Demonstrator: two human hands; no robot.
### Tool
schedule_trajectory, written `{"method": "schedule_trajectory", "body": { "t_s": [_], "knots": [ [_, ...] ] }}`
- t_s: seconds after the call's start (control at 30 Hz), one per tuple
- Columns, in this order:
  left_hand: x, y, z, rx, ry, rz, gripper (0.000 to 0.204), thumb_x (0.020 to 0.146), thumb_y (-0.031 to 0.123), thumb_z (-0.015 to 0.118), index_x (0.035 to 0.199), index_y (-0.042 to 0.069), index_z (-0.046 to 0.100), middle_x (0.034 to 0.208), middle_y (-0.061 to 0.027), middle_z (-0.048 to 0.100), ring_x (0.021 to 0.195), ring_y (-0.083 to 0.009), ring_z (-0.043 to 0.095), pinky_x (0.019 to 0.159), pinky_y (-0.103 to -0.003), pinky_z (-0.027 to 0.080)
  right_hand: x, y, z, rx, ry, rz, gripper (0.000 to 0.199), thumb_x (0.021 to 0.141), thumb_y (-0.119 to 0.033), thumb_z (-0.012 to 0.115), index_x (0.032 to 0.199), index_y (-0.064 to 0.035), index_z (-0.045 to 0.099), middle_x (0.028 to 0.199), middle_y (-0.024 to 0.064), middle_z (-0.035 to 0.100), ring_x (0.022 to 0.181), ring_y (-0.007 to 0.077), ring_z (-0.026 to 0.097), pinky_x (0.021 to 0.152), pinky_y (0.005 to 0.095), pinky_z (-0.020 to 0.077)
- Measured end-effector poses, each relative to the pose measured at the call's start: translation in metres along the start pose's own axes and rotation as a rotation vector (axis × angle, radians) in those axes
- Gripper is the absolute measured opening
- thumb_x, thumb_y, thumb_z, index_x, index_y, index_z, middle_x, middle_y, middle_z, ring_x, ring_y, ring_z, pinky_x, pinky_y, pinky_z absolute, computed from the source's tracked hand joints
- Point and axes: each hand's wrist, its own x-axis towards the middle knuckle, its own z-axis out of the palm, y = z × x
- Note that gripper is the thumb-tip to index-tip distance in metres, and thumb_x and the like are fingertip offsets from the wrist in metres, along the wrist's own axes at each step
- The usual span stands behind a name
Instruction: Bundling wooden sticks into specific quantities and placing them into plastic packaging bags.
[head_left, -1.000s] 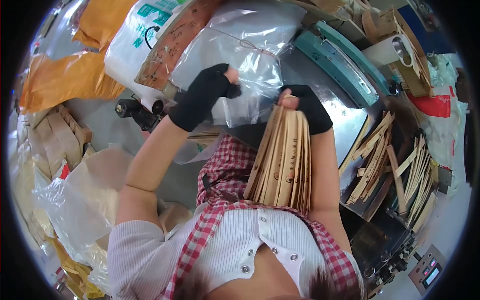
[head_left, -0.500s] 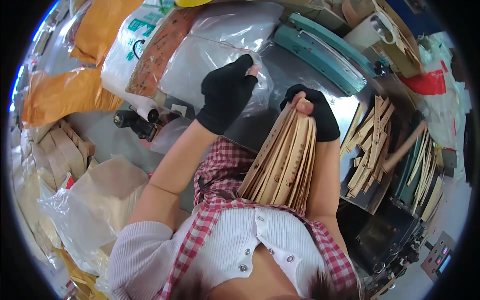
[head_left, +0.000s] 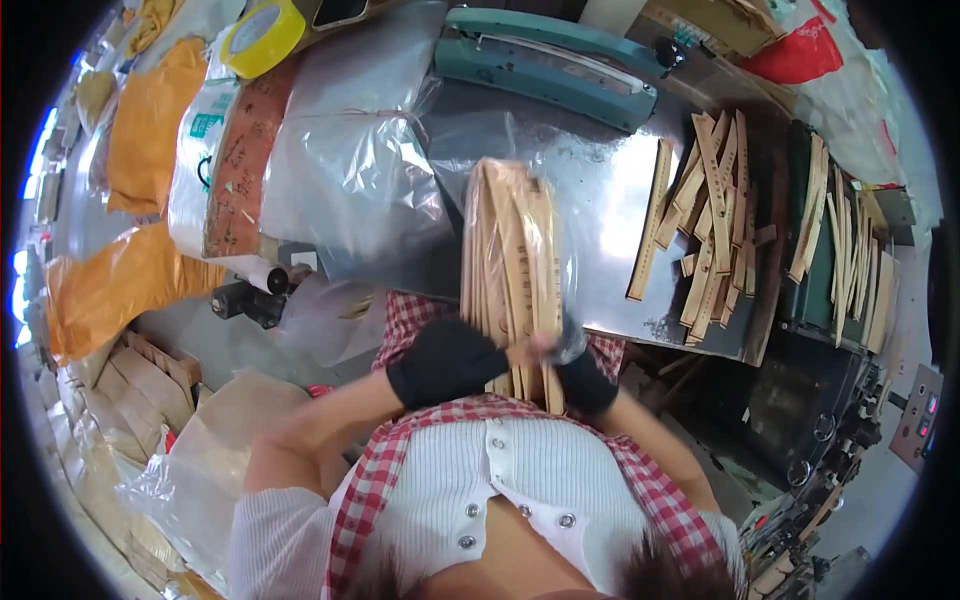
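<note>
A bundle of thin wooden rulers (head_left: 500,270) stands in front of my chest, its lower end by the checked apron. Clear plastic bag (head_left: 568,240) covers its far end and loosely wraps the right side. My left hand (head_left: 455,362), in a black fingerless glove, closes on the bundle's lower part from the left. From the right, my right hand (head_left: 583,378), gloved alike, grips the same part, next to gathered film. The fingertips meet in front of the rulers and are slightly blurred. Where rulers end and film begins under the fingers is hidden.
A pile of loose rulers (head_left: 715,225) lies on the metal table (head_left: 600,235) at right. Behind stands a long teal bag sealer (head_left: 550,65). Flat clear bags (head_left: 350,170) are stacked left, near yellow tape (head_left: 263,38). More strips (head_left: 850,260) sit far right.
My left hand has left the stack of clear bags and come back to the bundle. A clear bag now covers the bundle's far end. My right hand has lowered towards my body.
</note>
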Motion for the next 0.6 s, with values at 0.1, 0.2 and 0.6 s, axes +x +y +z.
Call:
{"method": "schedule_trajectory", "body": {
  "t_s": [0.1, 0.2, 0.6],
  "knots": [
    [-0.045, 0.003, 0.034, -0.266, 0.072, -0.267, 0.028, 0.075, 0.016, 0.067, 0.101, 0.006, 0.061, 0.069, -0.0086, 0.056, 0.065, -0.0263, 0.06, 0.055, -0.042, 0.045, -0.072, -0.066, 0.004, 0.083, 0.181, 0.262, 0.04, 0.094, -0.021, 0.055, 0.128, -0.0008, 0.047, 0.106, 0.0086, 0.06, 0.092, 0.0141, 0.057, 0.082, 0.0266, 0.0455],
    [-0.053, 0.012, 0.027, -0.514, 0.405, -0.591, 0.037, 0.079, 0.018, 0.07, 0.112, 0.008, 0.056, 0.074, -0.0133, 0.06, 0.068, -0.0283, 0.061, 0.062, -0.036, 0.048, -0.076, -0.074, -0.005, -0.147, 0.408, 0.098, 0.043, 0.092, -0.013, 0.057, 0.13, 0.0, 0.042, 0.093, 0.0075, 0.061, 0.063, 0.0103, 0.056, 0.059, 0.0252, 0.0465],
    [-0.08, 0.0, 0.047, -0.033, -0.357, -0.659, 0.029, 0.072, 0.032, 0.067, 0.095, 0.015, 0.067, 0.081, -0.0064, 0.066, 0.068, -0.0257, 0.065, 0.062, -0.039, 0.051, -0.056, -0.048, -0.004, -1.369, -0.236, 0.189, 0.018, 0.081, -0.028, 0.061, 0.078, -0.0097, 0.06, 0.07, 0.0104, 0.061, 0.067, 0.0227, 0.065, 0.048, 0.0411, 0.0482]
  ]
}}
